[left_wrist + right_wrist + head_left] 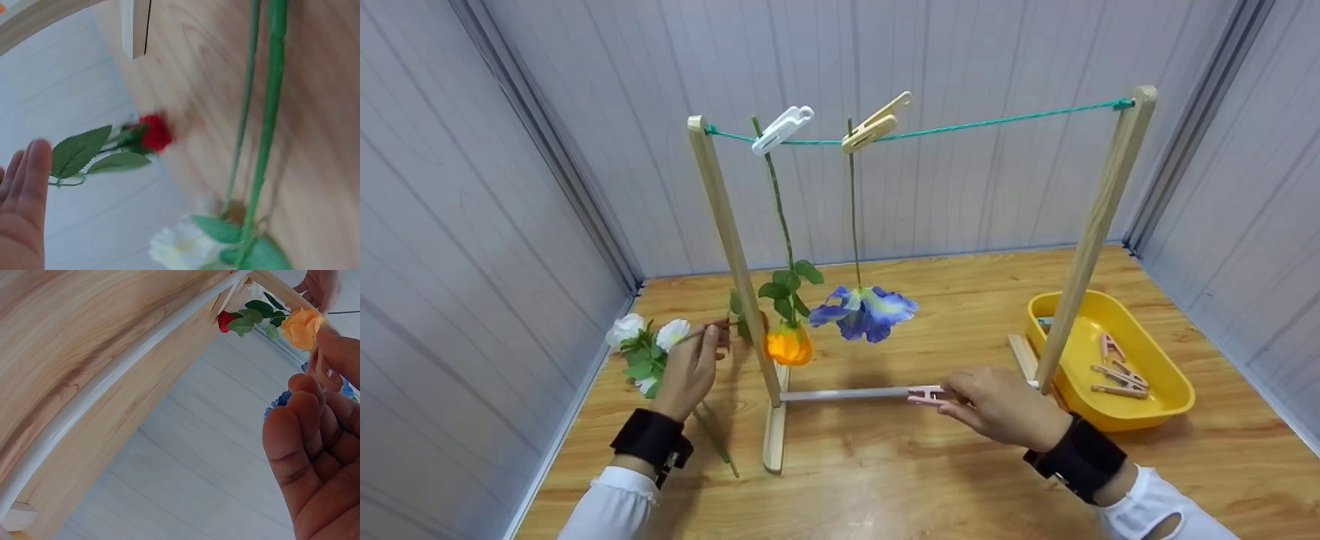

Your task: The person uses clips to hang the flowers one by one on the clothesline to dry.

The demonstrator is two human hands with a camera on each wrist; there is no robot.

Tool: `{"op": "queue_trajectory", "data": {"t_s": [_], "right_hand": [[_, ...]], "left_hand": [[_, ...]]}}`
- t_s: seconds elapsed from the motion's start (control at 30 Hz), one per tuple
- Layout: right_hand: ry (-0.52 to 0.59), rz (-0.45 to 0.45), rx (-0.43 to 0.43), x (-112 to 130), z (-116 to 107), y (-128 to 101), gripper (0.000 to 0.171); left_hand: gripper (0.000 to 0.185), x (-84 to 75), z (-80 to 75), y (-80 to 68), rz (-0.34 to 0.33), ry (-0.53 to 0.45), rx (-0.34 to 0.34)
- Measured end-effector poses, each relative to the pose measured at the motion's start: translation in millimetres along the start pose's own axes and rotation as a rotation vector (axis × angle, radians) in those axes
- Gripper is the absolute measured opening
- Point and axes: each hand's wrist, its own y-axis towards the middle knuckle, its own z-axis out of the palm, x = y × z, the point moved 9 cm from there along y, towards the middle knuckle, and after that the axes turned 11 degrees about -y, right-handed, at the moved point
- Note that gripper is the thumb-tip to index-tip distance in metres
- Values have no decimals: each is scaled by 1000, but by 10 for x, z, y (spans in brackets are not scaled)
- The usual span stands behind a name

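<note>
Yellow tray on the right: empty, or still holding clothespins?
Not empty. The yellow tray holds several wooden clothespins lying loose on its floor, about four or five; the exact count is unclear behind the rack post.

Wooden table point(930, 465), drying rack point(774, 435), yellow tray point(1162, 390), white flowers point(649, 341)

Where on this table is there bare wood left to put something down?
The front strip between the two hands, before the white bar, is bare. So is the wood behind the rack toward the back wall, and the near right corner below the yellow tray. The left edge is crowded: white flowers, loose stems and the left hand. The right hand pinches a pink clothespin.
</note>
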Motion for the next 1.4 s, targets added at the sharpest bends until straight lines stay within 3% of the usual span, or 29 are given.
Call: {"op": "queue_trajectory", "data": {"t_s": [0.13, 0.27, 0.43, 0.7, 0.8, 0.87, 1.1, 1.4], "right_hand": [[12, 5, 10, -20, 7, 1, 11], [11, 13, 16, -32, 22, -2, 12], [2, 17, 1, -42, 7, 0, 12], [-59, -7, -82, -46, -193, 28, 10], [-70, -1, -102, -64, -288, 50, 10], [-94, -3, -124, -74, -350, 66, 10], [-182, -28, -194, -91, -546, 96, 16], [-273, -96, -299, -82, -888, 167, 22]], "left_hand": [[41, -233, -52, 2, 189, 155, -104], [37, -415, -80, -12, 312, 163, -185], [35, -582, -88, 8, 355, 61, -222], [32, -835, 25, 2, 406, -62, -187], [33, -943, 37, -26, 396, -75, -209], [34, -1007, 48, -38, 355, -106, -218], [47, -1253, 225, -68, 215, -278, -142], [36, -1658, 553, -59, 251, -449, -6]]}}
